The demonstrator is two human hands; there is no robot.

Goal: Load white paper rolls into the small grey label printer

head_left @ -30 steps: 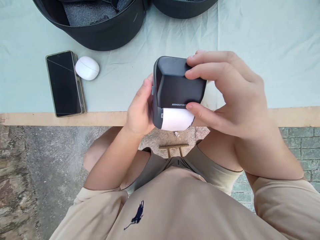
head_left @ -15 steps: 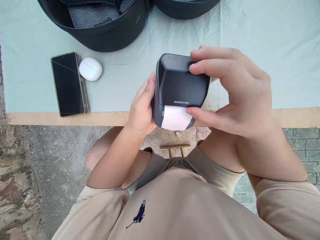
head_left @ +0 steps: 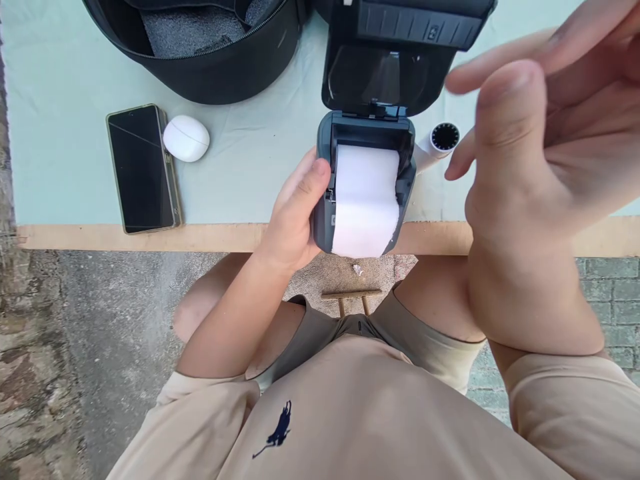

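My left hand [head_left: 297, 210] grips the left side of a dark label printer [head_left: 324, 233], held over the table's front edge. The printer's lid [head_left: 387, 80] is swung up and back on its hinge, baring the compartment. Inside lies a roll of white label paper [head_left: 367, 193], its loose end draped over the printer's front lip. Off to the right, my right hand [head_left: 545, 127] is apart from the printer, fingers spread and holding nothing. A white cylinder with a black toothed end [head_left: 444, 137] shows between the printer and that hand.
A phone [head_left: 143, 170] lies at the left with a white rounded case [head_left: 187, 139] against it. Behind them sits an open black zippered case [head_left: 225, 77] lined with grey foam. The table's wooden front edge [head_left: 220, 236] runs across, above my legs.
The printer's lid was shut and has flipped up, exposing the paper roll. My right hand has let go of the lid and moved away to the right and upward.
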